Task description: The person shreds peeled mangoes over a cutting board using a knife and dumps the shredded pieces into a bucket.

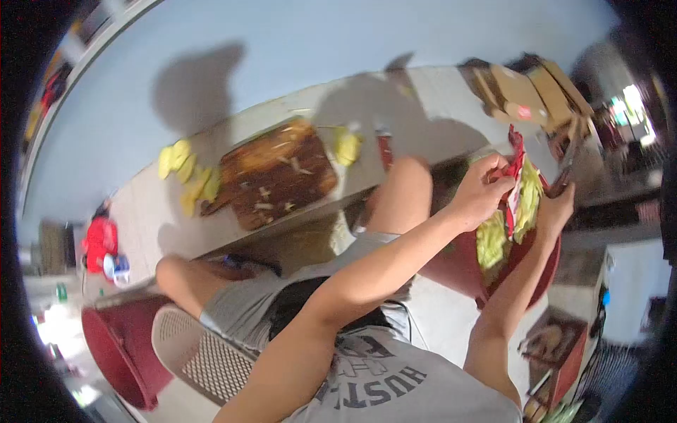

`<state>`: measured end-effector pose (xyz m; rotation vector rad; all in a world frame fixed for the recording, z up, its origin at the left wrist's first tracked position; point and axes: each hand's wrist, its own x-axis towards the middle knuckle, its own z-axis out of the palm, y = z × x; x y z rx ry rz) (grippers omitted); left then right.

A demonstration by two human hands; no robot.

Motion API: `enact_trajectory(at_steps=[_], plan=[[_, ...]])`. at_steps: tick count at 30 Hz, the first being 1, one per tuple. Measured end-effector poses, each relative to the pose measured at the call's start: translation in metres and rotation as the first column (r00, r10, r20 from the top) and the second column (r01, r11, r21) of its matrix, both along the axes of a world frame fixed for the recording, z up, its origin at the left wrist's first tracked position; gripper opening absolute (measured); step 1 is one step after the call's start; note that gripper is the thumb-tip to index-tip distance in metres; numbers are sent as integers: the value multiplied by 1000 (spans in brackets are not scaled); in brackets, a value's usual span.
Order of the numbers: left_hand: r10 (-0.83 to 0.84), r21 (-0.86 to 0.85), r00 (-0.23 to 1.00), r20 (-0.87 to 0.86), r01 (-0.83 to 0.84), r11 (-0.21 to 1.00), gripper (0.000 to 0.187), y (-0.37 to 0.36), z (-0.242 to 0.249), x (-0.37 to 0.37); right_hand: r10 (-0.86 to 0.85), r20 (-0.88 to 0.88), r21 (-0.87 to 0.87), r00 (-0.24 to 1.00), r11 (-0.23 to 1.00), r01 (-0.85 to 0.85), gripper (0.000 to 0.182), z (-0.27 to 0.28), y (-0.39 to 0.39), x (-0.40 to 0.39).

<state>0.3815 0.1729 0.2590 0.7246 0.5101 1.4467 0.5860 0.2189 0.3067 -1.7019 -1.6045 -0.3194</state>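
Observation:
At the right, my left hand (486, 189) pinches a crumpled red-and-white piece (517, 166) that looks like a plastic packet. Yellow-green shreds (527, 197) lie right beside it, over a dark red tub (455, 271). More of the pale green pieces (491, 243) show inside the tub. My right hand (557, 206), beyond the tub's rim, is closed around a long dark thing (572, 158) with a knife-like outline. Blur hides its exact kind.
A wooden cutting board (278, 173) with scraps lies on the pale ledge, yellow-green pieces (187, 169) to its left and another piece (347, 146) to its right. Nearby is a red-handled tool (385, 149). Cardboard boxes (525, 95) stand far right; another red tub (123, 352) stands lower left.

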Motion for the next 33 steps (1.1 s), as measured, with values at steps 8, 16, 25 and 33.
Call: enact_trajectory(at_steps=[8,16,25,33], plan=[[-393,-283,919,-27,370,885,8,-8,-59,62,-226,-96,-46,969,974,222,30,-55,-38,87],[-300,-54,848,437,358,932,10,13,-28,-25,-129,-163,-68,978,991,119,38,-74,-26,79],[186,1,976,114,-188,982,15,-37,-11,-280,25,49,18,999,999,-26,30,-58,-36,32],[560,-101,809,-179,-581,807,11,-82,-33,-376,275,-111,17,955,961,-275,23,-27,-35,-104]])
